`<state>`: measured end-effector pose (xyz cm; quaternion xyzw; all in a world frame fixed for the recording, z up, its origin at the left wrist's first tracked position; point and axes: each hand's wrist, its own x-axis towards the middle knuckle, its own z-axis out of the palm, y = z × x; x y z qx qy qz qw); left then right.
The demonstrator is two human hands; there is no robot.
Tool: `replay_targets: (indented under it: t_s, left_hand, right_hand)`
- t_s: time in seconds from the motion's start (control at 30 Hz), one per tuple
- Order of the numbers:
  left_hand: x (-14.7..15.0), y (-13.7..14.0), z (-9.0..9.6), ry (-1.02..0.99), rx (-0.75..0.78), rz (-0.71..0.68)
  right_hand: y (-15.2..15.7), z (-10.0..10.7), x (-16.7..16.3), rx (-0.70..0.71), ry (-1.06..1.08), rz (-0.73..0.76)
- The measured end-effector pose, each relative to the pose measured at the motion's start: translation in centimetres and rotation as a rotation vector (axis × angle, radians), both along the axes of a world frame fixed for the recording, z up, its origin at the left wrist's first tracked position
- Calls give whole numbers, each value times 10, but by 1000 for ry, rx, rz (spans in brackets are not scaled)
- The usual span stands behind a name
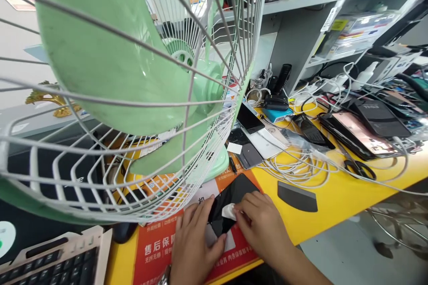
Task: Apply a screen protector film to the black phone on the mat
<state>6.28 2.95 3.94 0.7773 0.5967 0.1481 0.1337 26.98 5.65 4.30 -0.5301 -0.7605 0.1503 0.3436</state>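
On a red printed mat [157, 249], a black glossy-faced phone [218, 219] lies between my hands. My left hand [197, 240] grips its left end, with the fingers along the far side and the thumb at the near side. A small white wipe [228, 211] is pinched in the fingers of my right hand [259, 216] and touches the phone's dark face. Part of the phone is hidden under my hands. A darker flat black piece [245, 187] extends behind it; I cannot tell whether the two are joined.
A green fan [214, 80] with a white wire cage looms close at the upper left. A keyboard [56, 262] and black mouse [123, 232] sit left. To the right are a dark curved piece [297, 197], scissors [359, 169], coiled white cable [297, 167] and several phones.
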Motion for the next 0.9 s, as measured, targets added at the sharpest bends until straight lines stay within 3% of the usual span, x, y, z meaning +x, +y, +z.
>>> replay_targets:
  t_s: [0.17, 0.33, 0.53, 0.63, 0.73, 0.83, 0.9]
  left_hand:
    - [-8, -4, 0, -41, 9, -84]
    - [-24, -16, -8, -2, 117, -180]
    - [-29, -18, -21, 87, 319, -156]
    - [-28, -18, -28, 95, 299, -134]
    - [-28, -18, -32, 99, 267, -115]
    - [-28, -18, -28, 102, 267, -116]
    - [-27, -18, -22, 113, 239, -124]
  right_hand:
    - [-10, 1, -5, -9, 51, -1]
    - [-36, -11, -38, 119, -9, 186]
    - [-21, -11, -63, 151, -190, 99]
    - [-3, -8, -47, 119, -235, 6]
    - [10, -7, -11, 66, -226, -132]
    - [12, -7, 17, 29, -224, -238]
    - [7, -8, 16, 22, -231, -263]
